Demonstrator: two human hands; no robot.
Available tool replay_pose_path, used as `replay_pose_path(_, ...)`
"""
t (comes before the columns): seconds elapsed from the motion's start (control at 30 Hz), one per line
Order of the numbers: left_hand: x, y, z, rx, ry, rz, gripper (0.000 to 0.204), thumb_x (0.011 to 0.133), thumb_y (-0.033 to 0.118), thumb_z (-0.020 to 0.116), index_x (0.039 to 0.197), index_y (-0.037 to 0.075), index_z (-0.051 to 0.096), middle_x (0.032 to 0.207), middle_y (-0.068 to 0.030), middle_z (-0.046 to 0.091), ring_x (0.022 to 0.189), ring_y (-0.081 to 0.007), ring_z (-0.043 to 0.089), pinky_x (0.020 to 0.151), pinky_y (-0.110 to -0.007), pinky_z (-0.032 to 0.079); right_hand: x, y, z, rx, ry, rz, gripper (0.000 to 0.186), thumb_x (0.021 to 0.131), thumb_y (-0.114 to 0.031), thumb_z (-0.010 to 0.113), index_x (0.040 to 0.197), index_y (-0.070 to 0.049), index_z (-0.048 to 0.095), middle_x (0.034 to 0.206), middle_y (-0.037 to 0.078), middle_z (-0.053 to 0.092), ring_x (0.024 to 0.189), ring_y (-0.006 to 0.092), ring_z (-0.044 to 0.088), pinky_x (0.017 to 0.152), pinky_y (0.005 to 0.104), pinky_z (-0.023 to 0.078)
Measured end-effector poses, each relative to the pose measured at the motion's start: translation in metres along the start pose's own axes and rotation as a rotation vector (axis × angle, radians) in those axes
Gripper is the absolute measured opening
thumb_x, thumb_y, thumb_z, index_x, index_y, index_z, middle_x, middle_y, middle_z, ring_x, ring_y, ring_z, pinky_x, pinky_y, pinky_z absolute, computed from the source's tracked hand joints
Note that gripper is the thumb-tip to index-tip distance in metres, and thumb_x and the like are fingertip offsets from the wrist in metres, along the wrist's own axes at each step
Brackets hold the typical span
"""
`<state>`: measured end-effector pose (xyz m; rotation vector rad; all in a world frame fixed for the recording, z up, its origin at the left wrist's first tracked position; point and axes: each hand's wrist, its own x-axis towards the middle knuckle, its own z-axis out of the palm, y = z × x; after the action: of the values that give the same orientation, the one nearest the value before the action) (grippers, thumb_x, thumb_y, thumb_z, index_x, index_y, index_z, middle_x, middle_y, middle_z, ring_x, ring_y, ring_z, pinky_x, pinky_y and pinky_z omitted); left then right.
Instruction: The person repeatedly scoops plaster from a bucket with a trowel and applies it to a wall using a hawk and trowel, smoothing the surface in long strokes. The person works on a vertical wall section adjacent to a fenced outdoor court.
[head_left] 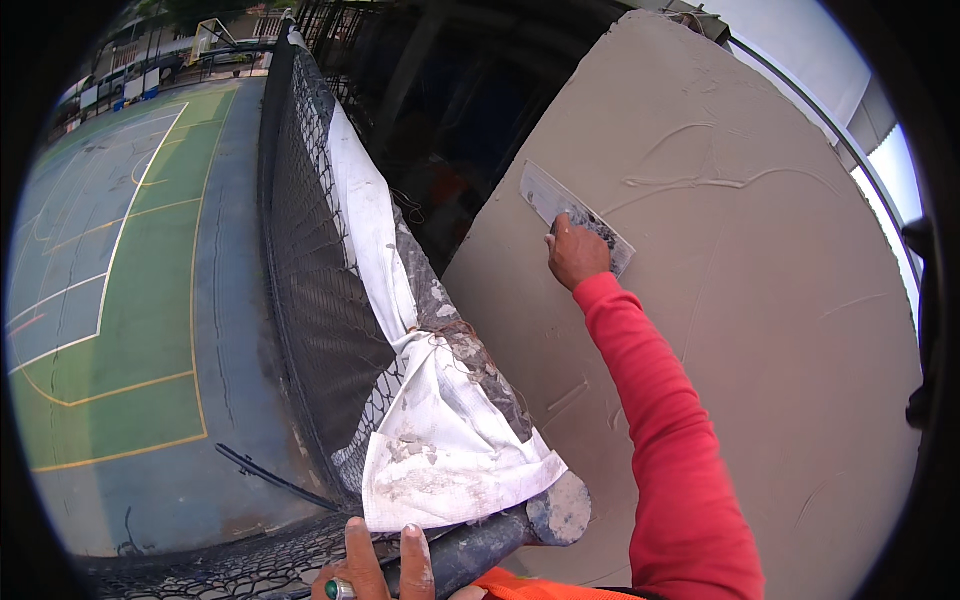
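Observation:
My right hand is closed round the handle of a flat plastering trowel. The trowel's blade lies against the grey plastered wall, near its left edge. Wet-looking smears and raised ridges mark the plaster to the right of the blade. At the bottom edge, my left hand rests by a dark metal pipe, two fingers stretched up and apart; the rest of it is mostly cut off. A ring and pale smears show on its fingers. White cloth, stained and tied with wire, is draped over the pipework just beyond these fingers.
A chain-link fence with dark netting runs away on the left. Beyond and below it lies a green and blue sports court with painted lines. Dark space opens between fence and wall. Orange fabric shows at the bottom.

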<state>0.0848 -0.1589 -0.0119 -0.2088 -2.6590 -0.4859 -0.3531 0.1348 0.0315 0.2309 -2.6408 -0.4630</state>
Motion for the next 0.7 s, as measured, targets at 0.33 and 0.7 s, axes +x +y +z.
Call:
replay_pose_path(0.33,-0.001,-0.001,0.0,-0.027,0.074,0.016,0.078,0.097,0.071,0.053,0.142,0.008,0.063,0.132,-0.0311,0.064,0.088,-0.0386,0.069,0.079,-0.046,0.056,0.105,0.047,-0.146,-0.174,0.19,-0.001,0.035,0.102,-0.035,0.063,0.114,-0.002,0.06,0.1,0.025,0.074,0.096,0.0449,0.073,0.083,0.0552,0.058)
replay_pose_path(0.7,0.001,0.004,0.006,-0.054,0.121,-0.076,0.086,0.09,0.076,0.061,0.138,0.004,0.064,0.128,-0.027,0.068,0.095,-0.0404,0.072,0.078,-0.048,0.058,0.221,0.08,-0.242,-0.186,0.339,0.167,0.047,0.104,-0.041,0.059,0.131,-0.003,0.064,0.131,0.025,0.068,0.122,0.0425,0.067,0.103,0.0516,0.054)
